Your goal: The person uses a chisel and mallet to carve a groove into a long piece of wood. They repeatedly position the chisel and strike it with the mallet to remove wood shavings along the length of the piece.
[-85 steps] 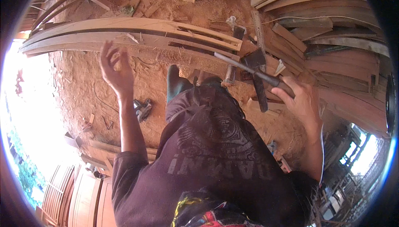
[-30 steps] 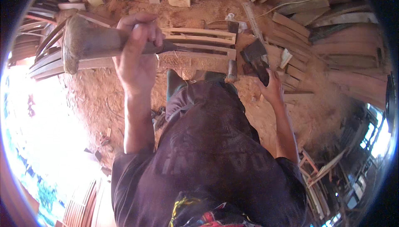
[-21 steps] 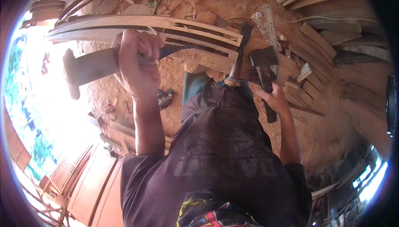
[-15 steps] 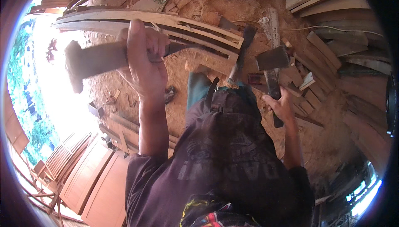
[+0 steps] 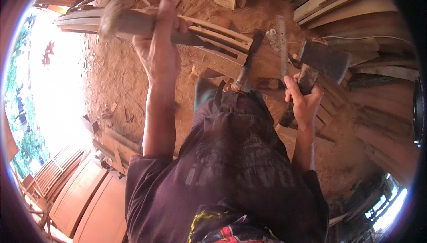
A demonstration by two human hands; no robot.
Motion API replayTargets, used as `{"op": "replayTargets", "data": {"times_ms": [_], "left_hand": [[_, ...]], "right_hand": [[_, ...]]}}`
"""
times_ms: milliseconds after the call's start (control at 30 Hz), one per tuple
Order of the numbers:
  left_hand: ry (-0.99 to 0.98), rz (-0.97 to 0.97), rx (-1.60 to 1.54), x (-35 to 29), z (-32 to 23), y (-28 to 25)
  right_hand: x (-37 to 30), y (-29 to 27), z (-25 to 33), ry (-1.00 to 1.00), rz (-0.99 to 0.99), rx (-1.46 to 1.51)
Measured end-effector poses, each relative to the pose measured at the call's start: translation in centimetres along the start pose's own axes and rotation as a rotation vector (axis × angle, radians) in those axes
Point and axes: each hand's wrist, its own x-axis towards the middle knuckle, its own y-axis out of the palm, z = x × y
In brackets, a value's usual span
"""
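Your left hand (image 5: 159,49) is clenched round a wooden mallet (image 5: 133,23), lying level, blurry head pointing 9 o'clock. Right hand (image 5: 303,98) grips a hatchet (image 5: 321,61) handle, rough dark blade at 1 o'clock.

Light source: strong daylight from the open left side, washing over the sawdust floor (image 5: 111,78).
Glare: the left edge is blown out to near white; a smaller bright patch sits at the lower right corner.
Shadow: the dark shirt (image 5: 231,167) and the stacked planks (image 5: 369,65) on the right lie in dim, warm shade.
Blur: the wooden mallet (image 5: 133,23) in the left hand (image 5: 158,49) is smeared by motion; the right hand (image 5: 304,100) is sharper.
Distortion: fisheye bending of straight boards near the rim, with a black vignette around.
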Motion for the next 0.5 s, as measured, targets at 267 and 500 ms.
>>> {"op": "replayTargets", "data": {"times_ms": [267,500], "left_hand": [[0.066,-0.145,-0.168,4.2,-4.2,-4.3],[0.090,0.046,-0.238,3.2,-3.1,-5.4]], "right_hand": [[-2.9,-0.9,-0.7,0.078,-0.128,-0.058],[-4.4,-1.3,-2.2,0.117,-0.170,-0.017]]}}
